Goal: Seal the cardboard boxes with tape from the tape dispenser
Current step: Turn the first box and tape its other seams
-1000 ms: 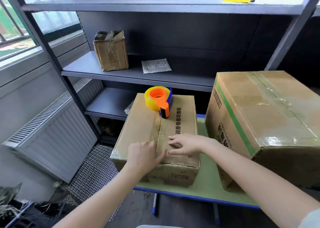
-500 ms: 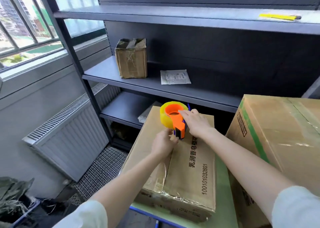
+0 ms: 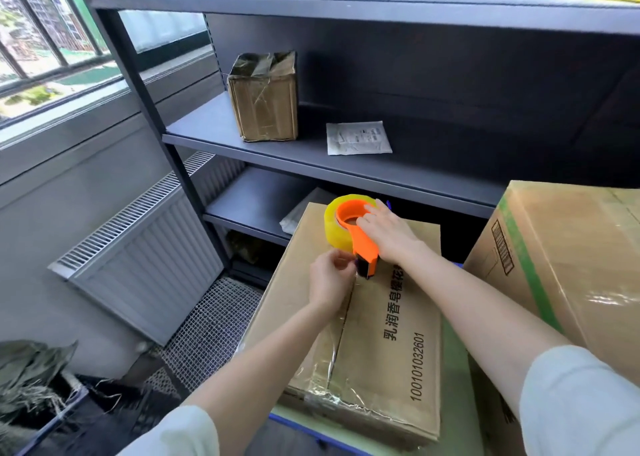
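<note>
Orange tape dispenser [image 3: 360, 244] in right hand [image 3: 389, 239] grip, tape end [image 3: 353, 270] in left hand [image 3: 329, 282] pinch: pull straight along brown cardboard box [image 3: 384, 337] seam.

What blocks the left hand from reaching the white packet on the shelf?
Nothing, probably; yes, reachable: the shelf front is open and the white packet lies flat near its edge. But the left hand is pinching at the tape dispenser mouth.
</note>
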Available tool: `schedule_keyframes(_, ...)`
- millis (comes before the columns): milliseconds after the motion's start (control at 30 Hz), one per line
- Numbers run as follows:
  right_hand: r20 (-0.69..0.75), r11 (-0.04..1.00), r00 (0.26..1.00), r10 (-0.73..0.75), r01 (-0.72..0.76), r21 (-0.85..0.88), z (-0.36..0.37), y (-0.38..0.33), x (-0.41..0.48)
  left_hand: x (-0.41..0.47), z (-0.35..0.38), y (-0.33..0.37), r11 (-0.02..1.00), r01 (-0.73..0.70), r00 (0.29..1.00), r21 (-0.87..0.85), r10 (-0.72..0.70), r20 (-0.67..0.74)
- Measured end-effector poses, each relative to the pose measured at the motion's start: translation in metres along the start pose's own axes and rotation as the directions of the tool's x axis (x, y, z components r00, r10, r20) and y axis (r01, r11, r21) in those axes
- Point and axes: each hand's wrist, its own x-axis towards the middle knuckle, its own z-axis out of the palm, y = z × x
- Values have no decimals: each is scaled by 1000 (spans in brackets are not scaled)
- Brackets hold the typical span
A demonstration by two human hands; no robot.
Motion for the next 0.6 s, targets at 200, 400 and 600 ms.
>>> schedule_keyframes(200, 19, 984, 999, -44, 40, 174, -2, 9, -14, -4, -20, 0, 977, -176, 984, 119, 170, 59)
schedule_keyframes(400, 145, 823, 986, -85, -13, 567, -54, 1, -46, -11, -85, 51, 948, -279, 960, 154, 271, 75)
schedule_keyframes(600, 343, 372, 913, -219, -246, 895, -81, -11, -83, -19, -127, 100, 995, 77, 945, 63, -93, 314)
